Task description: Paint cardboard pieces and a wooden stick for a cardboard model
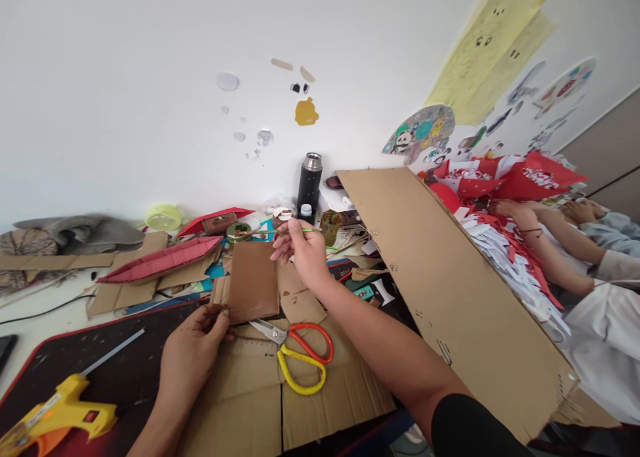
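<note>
My left hand (195, 344) pinches the lower left corner of a flat rectangular board (254, 280) painted brown. My right hand (303, 250) is closed around a thin paintbrush (266, 232) with a green handle. The brush points left, its tip at a small green jar (239, 234) that has brown paint on it. Orange-and-yellow-handled scissors (303, 357) lie half spread on a cardboard sheet (240, 404) just below the board. A white-topped jar (281, 214) stands behind my right hand.
A yellow glue gun (65, 410) lies at the lower left. A large upright cardboard panel (450, 290) borders the right side, with other people's hands at red and white paper beyond. A black thermos (310, 180) and a pink boat-shaped piece (160, 260) stand near the wall.
</note>
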A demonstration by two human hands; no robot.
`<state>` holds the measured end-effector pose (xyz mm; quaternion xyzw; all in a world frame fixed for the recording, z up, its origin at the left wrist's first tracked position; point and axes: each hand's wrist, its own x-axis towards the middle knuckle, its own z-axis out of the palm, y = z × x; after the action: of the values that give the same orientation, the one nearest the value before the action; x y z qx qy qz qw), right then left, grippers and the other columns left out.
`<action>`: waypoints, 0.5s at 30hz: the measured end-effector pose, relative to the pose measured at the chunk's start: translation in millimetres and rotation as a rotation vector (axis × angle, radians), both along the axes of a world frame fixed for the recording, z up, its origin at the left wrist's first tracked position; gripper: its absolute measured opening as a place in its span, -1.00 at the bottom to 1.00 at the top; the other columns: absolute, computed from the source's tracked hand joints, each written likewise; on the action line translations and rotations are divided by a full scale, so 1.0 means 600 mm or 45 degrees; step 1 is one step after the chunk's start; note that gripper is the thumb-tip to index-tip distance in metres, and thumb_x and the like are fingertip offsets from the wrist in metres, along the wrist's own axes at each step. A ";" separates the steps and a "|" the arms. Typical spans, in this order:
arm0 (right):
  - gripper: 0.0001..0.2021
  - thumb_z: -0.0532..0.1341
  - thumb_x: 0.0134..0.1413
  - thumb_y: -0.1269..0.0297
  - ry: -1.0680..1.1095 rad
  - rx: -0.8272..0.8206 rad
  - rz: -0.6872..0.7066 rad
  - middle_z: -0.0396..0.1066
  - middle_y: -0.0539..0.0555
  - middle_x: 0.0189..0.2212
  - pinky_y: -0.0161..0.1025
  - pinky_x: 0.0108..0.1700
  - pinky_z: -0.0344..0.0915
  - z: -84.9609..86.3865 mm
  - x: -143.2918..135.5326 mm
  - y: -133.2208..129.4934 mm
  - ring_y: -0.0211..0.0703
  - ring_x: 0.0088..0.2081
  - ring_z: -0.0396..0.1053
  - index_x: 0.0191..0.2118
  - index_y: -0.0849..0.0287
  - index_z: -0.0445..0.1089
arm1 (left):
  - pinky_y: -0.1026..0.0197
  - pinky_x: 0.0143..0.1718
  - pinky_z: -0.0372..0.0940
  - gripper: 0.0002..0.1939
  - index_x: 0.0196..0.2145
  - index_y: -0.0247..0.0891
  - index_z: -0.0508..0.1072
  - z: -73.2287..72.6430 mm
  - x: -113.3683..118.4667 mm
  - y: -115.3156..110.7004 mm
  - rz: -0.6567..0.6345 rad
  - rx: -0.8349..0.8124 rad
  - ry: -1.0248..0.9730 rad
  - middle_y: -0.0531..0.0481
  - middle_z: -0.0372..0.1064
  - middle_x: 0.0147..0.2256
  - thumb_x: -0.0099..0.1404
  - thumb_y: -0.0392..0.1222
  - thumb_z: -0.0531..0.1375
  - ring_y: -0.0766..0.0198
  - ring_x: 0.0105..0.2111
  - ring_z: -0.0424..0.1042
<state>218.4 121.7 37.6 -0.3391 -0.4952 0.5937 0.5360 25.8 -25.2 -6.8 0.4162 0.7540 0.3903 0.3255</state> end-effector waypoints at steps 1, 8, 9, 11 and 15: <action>-0.32 0.28 0.23 -0.53 0.005 0.007 -0.018 0.58 0.00 -0.48 -0.39 -0.63 0.29 0.003 0.004 0.003 -0.20 -0.59 0.57 -0.21 0.12 0.42 | 0.02 -0.30 0.48 -0.50 -0.32 -0.07 0.57 0.000 -0.001 0.000 0.003 -0.001 -0.005 -0.06 0.66 -0.50 0.05 0.39 0.22 -0.10 -0.45 0.67; -0.35 0.26 0.30 -0.48 -0.226 0.080 -0.043 0.57 0.02 -0.46 -0.39 -0.62 0.25 -0.017 0.030 -0.005 -0.21 -0.57 0.56 -0.24 0.13 0.46 | 0.00 -0.27 0.52 -0.48 -0.30 -0.09 0.57 0.004 -0.003 -0.001 0.065 0.000 -0.034 -0.05 0.64 -0.53 0.04 0.40 0.23 -0.14 -0.42 0.70; -0.36 0.26 0.31 -0.48 -0.265 0.089 -0.042 0.57 0.02 -0.45 -0.39 -0.62 0.25 -0.023 0.031 -0.008 -0.21 -0.56 0.56 -0.24 0.12 0.46 | 0.00 -0.27 0.52 -0.47 -0.29 -0.09 0.58 0.004 -0.003 -0.001 0.067 0.001 -0.031 -0.05 0.64 -0.53 0.04 0.40 0.23 -0.15 -0.42 0.70; -0.37 0.23 0.35 -0.45 -0.319 0.098 -0.044 0.54 0.00 -0.48 -0.39 -0.60 0.26 -0.032 0.032 -0.014 -0.22 -0.56 0.54 -0.25 0.12 0.45 | -0.01 -0.25 0.52 -0.46 -0.28 -0.09 0.58 0.003 -0.003 -0.001 0.077 0.000 -0.041 -0.04 0.64 -0.52 0.03 0.40 0.24 -0.15 -0.41 0.70; -0.39 0.17 0.40 -0.43 -0.380 0.104 0.064 0.40 -0.09 -0.65 -0.40 -0.59 0.24 -0.035 0.040 -0.030 -0.24 -0.62 0.47 -0.29 0.10 0.42 | -0.01 -0.23 0.53 -0.45 -0.26 -0.09 0.57 -0.007 -0.006 -0.001 0.097 -0.007 -0.084 -0.03 0.67 -0.48 0.04 0.40 0.24 -0.14 -0.40 0.70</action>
<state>242.2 103.8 16.3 -0.3888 -0.6014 0.5294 0.4548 22.3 -26.0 -11.1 0.3734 0.7592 0.4138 0.3361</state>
